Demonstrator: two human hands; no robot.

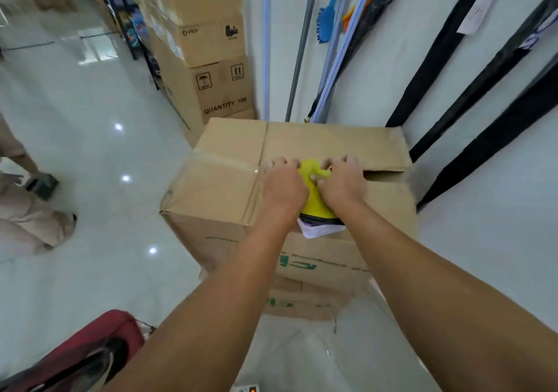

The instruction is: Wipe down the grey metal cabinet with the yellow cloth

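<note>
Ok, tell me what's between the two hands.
The cloth, gripped by the left hand and right hand on the box; the head view shows it.

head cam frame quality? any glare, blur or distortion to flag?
Head view: strong wide-angle distortion, poles splay outward; small glare spots on the glossy floor; blur toward the left edge; left hand, right hand and cloth mid-frame fairly sharp, evenly lit, no hard shadows.
</note>
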